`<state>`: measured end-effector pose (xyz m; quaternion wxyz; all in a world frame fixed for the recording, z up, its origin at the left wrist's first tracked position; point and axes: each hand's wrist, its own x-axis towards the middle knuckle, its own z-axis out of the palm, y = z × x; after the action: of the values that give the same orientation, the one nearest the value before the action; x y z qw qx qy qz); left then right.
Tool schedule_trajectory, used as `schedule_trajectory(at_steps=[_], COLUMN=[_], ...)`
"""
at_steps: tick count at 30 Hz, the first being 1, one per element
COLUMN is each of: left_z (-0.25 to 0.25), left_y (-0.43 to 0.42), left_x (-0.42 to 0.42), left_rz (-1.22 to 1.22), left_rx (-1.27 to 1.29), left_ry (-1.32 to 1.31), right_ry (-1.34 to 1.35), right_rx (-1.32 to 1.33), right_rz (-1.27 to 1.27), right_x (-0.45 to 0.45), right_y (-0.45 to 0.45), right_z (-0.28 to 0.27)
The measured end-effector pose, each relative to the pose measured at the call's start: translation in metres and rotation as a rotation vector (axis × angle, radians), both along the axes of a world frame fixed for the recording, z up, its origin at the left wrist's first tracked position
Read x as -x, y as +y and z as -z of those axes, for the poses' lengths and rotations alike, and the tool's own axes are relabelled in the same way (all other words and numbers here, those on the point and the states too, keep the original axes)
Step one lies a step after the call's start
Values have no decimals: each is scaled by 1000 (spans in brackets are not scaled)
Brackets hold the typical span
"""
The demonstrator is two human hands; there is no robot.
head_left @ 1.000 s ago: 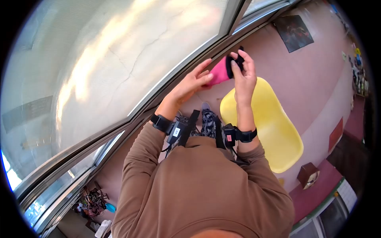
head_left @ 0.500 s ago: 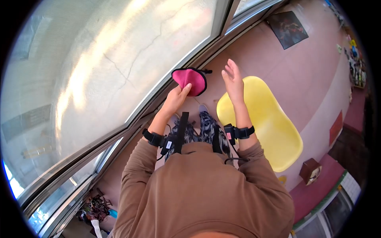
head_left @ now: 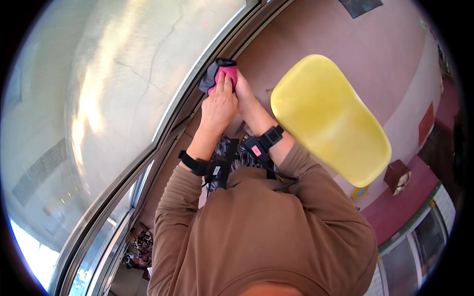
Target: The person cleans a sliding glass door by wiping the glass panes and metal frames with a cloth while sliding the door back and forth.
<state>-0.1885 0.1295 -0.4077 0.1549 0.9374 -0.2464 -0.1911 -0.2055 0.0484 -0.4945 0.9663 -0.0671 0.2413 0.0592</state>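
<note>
A pink cloth piece with black edging and a dark grey side (head_left: 228,73), perhaps a small pouch, is bunched between my two hands near the window frame. My left hand (head_left: 220,106) presses on its pink face with the fingers laid over it, gripping it. From the other side, my right hand (head_left: 243,93) holds the cloth's right edge, its fingers partly hidden behind the fabric. The hands touch each other at the cloth. A black strapped device sits on each forearm, the left one (head_left: 197,164) and the right one (head_left: 264,143).
A large screened window (head_left: 113,98) with a metal frame runs along the left. To the right stands a yellow chair (head_left: 328,118) on the pinkish floor (head_left: 276,39). A dark mat (head_left: 360,6) lies at the top; a brown box (head_left: 396,175) is at the right.
My right hand has come in from the right and taken hold of the cloth beside my left hand. The cloth has moved up and left and now shows its grey side.
</note>
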Motion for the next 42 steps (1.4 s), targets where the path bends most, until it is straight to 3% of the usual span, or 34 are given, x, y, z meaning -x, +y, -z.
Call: schedule_trajectory(at_steps=[1, 2, 3, 7, 11, 12, 13, 15, 17, 21, 22, 27, 30, 31, 33, 35, 37, 38, 40, 42], left_z=[-1, -4, -5, -17, -1, 8, 19, 32, 55, 136, 159, 235, 271, 276, 281, 281, 264, 256, 242, 227], left_y=[2, 2, 2, 31, 98, 117, 136, 162, 184, 206, 197, 138, 111, 104, 90, 75, 54, 45, 29, 19], left_x=[-1, 1, 0, 6, 30, 40, 51, 66, 74, 99, 92, 63, 41, 36, 26, 16, 5, 7, 6, 14], left_rz=[10, 56, 103, -76, -312, -322, -389, -465, -1138, -1567, -1550, -1468, -1369, -1292, -1205, -1041, -971, -900, -764, -604], left_rx=[-1, 72, 147, 456, 362, 344, 333, 305, 538, 1085, 1146, 1354, 1402, 1443, 1481, 1454, 1352, 1253, 1168, 1054], left_ry=[6, -14, -32, 126, 512, 521, 652, 792, 1324, 1596, 1590, 1621, 1661, 1695, 1718, 1692, 1556, 1447, 1335, 1180], right_ry=[-104, 78, 82, 69, 11, 95, -157, -130, -135, -95, 202, 234, 255, 222, -229, -193, 271, 258, -293, -418], right_rx=[-191, -108, -105, -106, -208, -84, -349, -300, -323, -367, -4, -104, -23, -44, -489, -338, 170, 165, -241, -265], right_rz=[0, 37, 50, 237, 237, 258, 335, 395, 425, 444, 358, 337, 389, 430, 556, 562, 537, 540, 584, 566], right_x=[0, -2, -1, 7, 32, 40, 57, 77, 83, 88, 72, 82, 82, 87, 102, 114, 91, 85, 74, 67], right_y=[-1, -1, -5, -8, -24, -31, -42, -56, -50, -42, -35, -13, -10, -8, -8, -14, -17, -24, -36, -45], right_z=[6, 11, 14, 23, 35, 31, 52, 64, 92, 143, 133, 161, 179, 185, 215, 234, 212, 207, 200, 190])
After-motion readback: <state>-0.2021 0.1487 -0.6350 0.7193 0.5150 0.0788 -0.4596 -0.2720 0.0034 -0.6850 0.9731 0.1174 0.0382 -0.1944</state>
